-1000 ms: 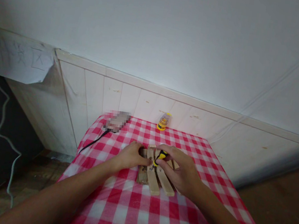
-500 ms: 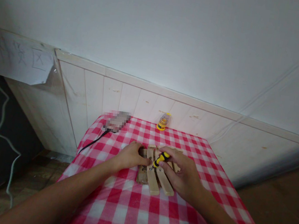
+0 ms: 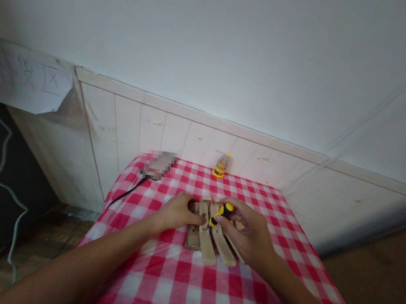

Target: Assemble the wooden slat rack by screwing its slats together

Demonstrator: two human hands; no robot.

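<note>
My right hand (image 3: 248,229) is closed around a yellow-and-black screwdriver (image 3: 227,210). The tool leans, its lower end at a small screw on a pale wooden slat (image 3: 207,248). Beside that slat lies a second wooden slat (image 3: 224,248), and a third shows partly under my right hand. These slats rest across a darker wooden board (image 3: 193,240) with dark printed marks. My left hand (image 3: 178,212) grips the board's left side, thumb pressed on the first slat near the screw; its other fingers are partly hidden behind the wood.
A red-and-white checked cloth (image 3: 176,289) covers the table. At the back stands a small clear container with a yellow base (image 3: 220,167). A blurred-out flat object (image 3: 159,165) with a black strap (image 3: 127,192) lies back left. A white panelled wall (image 3: 175,133) borders the far edge.
My right hand has shifted its grip on the screwdriver, and the handle's top now points slightly further right. My left hand and the wooden pieces stay in place.
</note>
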